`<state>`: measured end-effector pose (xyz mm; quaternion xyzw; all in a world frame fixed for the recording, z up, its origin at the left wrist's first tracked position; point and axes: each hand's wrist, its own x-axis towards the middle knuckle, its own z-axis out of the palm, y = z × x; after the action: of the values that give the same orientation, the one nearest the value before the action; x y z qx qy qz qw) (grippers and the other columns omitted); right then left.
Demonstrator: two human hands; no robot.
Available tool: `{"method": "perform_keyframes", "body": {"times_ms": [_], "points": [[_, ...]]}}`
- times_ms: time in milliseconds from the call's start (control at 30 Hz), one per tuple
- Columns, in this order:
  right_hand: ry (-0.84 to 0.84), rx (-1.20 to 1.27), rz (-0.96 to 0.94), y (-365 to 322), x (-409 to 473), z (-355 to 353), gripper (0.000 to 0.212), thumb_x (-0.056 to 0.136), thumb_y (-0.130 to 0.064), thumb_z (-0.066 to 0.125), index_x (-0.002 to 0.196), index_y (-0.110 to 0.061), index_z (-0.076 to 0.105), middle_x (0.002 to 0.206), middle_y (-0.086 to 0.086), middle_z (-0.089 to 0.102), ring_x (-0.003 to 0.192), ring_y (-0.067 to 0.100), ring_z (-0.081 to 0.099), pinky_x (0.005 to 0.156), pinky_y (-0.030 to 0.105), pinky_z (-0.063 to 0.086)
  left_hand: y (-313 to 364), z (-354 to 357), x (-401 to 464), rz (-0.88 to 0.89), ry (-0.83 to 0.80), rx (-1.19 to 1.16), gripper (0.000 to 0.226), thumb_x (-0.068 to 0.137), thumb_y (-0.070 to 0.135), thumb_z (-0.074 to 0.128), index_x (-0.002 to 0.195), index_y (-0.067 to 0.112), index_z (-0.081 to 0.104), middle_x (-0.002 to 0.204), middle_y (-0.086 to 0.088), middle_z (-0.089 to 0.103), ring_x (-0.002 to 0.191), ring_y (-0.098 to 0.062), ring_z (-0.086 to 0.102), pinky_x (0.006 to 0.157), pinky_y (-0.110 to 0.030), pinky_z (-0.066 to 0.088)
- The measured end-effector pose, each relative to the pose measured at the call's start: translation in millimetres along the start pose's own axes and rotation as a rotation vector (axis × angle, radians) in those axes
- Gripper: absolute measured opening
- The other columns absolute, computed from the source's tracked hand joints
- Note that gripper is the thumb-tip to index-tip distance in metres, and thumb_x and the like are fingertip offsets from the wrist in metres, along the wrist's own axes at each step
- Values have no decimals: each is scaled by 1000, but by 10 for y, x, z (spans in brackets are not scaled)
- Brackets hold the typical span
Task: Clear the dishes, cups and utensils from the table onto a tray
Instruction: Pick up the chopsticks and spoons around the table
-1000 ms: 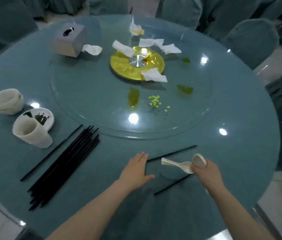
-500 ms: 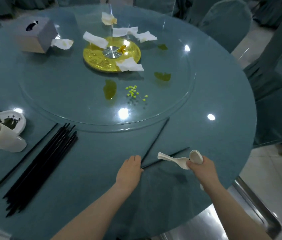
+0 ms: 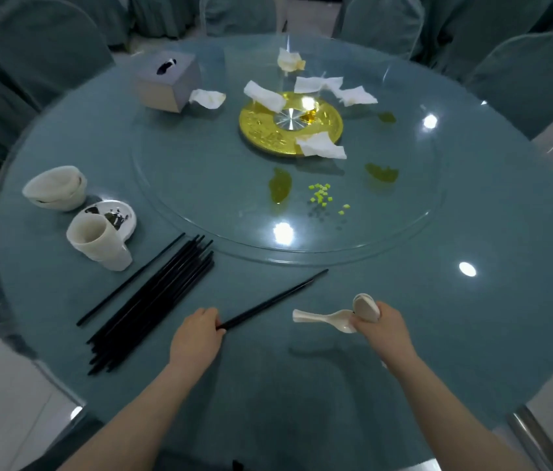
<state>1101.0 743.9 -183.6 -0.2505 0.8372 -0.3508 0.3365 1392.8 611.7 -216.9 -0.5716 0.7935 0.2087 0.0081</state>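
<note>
**Round table, part-cleared: items left to right**

- Stacked white bowls (image 3: 55, 187), far left edge.
- Soiled saucer (image 3: 117, 215) with nested cups (image 3: 98, 244) lying against it.
- Black chopstick bundle (image 3: 153, 300), flat on the cloth.
- Left hand (image 3: 197, 336), fingers curled round the near end of a chopstick pair (image 3: 273, 299).
- Right hand (image 3: 378, 326), clamped on white spoons (image 3: 327, 319).

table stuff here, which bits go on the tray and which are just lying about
Belongs to the job: chopstick pair in the left hand, spoons in the right hand, chopstick pile, cups, bowls, saucer.

Lying about: napkins, tissue box, food scraps.
</note>
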Motion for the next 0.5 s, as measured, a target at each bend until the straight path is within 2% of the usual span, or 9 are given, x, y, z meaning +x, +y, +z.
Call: {"method": "perform_keyframes", "body": {"times_ms": [100,200,400,500], "points": [[-88,-126,-95,-220,45,236,13,76,-16,70,76,-21,58,69,-5,60,59,11,52,51,24,38,-337,-137,-83,-84,24,4,20,89,30,62,81,21,46,89,3,51,83,-15,48,69,-25,36],[-178,-179,-156,-453,68,503,9,78,-16,69,82,-15,61,73,-2,61,63,14,53,52,24,39,-590,-231,-153,-159,37,-23,17,88,27,63,82,20,49,87,3,48,76,-12,45,67,-23,35],[-275,-255,-273,-899,63,973,14,77,-18,70,87,-10,63,75,0,63,68,18,55,56,26,40,-876,-349,-252,-319,31,-102,14,90,27,62,94,14,56,99,-2,55,79,-12,48,66,-22,35],[-331,-273,-305,-1102,63,1161,11,77,-17,70,86,-15,64,77,0,63,71,19,57,59,27,40,-938,-394,-311,-391,24,-132,18,90,28,62,99,14,56,105,-4,56,84,-14,50,71,-22,40]]}}
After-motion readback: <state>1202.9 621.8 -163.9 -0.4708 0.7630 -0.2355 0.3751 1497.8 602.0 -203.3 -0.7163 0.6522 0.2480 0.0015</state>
